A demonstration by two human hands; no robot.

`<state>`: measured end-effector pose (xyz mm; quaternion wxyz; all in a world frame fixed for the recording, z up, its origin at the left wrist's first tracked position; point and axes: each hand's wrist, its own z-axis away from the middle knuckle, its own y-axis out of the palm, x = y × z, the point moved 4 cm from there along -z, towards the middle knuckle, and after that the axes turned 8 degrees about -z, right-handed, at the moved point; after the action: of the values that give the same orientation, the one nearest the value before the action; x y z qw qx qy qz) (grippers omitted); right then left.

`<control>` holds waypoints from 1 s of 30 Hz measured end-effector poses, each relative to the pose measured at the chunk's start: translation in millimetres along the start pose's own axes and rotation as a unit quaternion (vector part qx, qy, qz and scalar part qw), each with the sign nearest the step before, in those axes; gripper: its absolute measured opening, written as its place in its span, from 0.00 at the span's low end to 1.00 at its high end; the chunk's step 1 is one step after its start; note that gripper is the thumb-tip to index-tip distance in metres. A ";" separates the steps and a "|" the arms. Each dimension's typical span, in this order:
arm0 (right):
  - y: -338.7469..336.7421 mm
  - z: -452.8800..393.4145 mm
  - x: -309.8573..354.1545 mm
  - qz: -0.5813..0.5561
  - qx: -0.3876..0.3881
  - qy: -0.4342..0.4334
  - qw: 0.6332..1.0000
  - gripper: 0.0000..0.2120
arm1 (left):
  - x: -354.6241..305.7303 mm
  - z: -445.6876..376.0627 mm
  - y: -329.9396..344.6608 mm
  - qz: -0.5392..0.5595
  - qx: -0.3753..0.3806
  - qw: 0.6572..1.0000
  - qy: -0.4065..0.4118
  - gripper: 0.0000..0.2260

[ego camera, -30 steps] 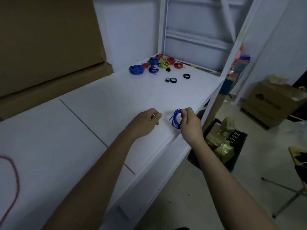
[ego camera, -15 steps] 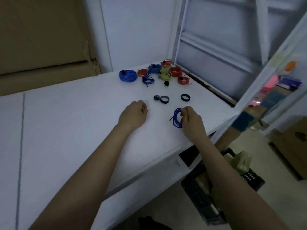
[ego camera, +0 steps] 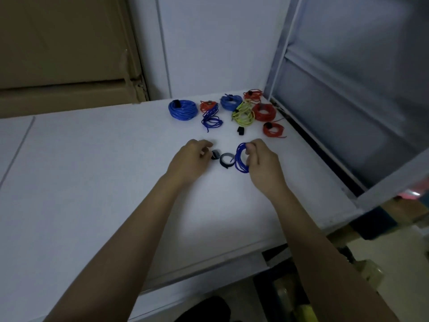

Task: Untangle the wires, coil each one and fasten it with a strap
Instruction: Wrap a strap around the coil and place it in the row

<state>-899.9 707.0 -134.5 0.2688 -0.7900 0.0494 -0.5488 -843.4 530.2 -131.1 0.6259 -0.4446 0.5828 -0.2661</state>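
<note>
My right hand (ego camera: 260, 163) pinches a small coil of blue wire (ego camera: 240, 159) and holds it upright just above the white table (ego camera: 92, 182). My left hand (ego camera: 190, 160) is beside it with curled fingers, its fingertips at a small rolled black strap (ego camera: 215, 155); whether it grips the strap I cannot tell. A second rolled strap (ego camera: 226, 160) lies between my hands. Farther back lie bundled coils: a big blue one (ego camera: 183, 109), a loose blue wire (ego camera: 211, 118), a yellow-green coil (ego camera: 243, 113), red coils (ego camera: 264, 112) and a loose strap (ego camera: 240, 131).
A cardboard panel (ego camera: 65, 54) leans against the wall at the back left. A white metal frame (ego camera: 348, 89) stands along the table's right side. The table's front edge (ego camera: 209, 263) drops to the floor, where a dark crate (ego camera: 290, 293) sits below.
The view has swung toward the wire pile. Both hands moved forward across the table to the rolled straps, the right one still carrying the blue coil.
</note>
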 end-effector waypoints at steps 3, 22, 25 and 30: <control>1.2 -15.6 -1.8 -0.001 0.026 -0.026 0.999 0.08 | -6.8 -8.7 4.2 -0.010 0.020 0.999 0.036 0.14; 43.4 -68.9 38.6 -0.235 0.161 -0.072 0.956 0.14 | -20.2 26.3 -11.1 0.230 -0.145 0.954 -0.124 0.03; 48.6 -66.2 44.2 -0.232 0.177 -0.100 0.951 0.13 | -17.5 28.7 -13.1 0.189 -0.164 0.960 -0.127 0.03; 55.0 -58.3 49.7 -0.213 0.174 -0.159 0.948 0.08 | -6.8 28.8 -21.6 0.178 -0.197 0.953 -0.145 0.06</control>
<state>-920.5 620.0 -104.3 0.2831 -0.8002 -0.2591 -0.4609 -812.8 533.0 -111.2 0.6412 -0.4817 0.5961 0.0373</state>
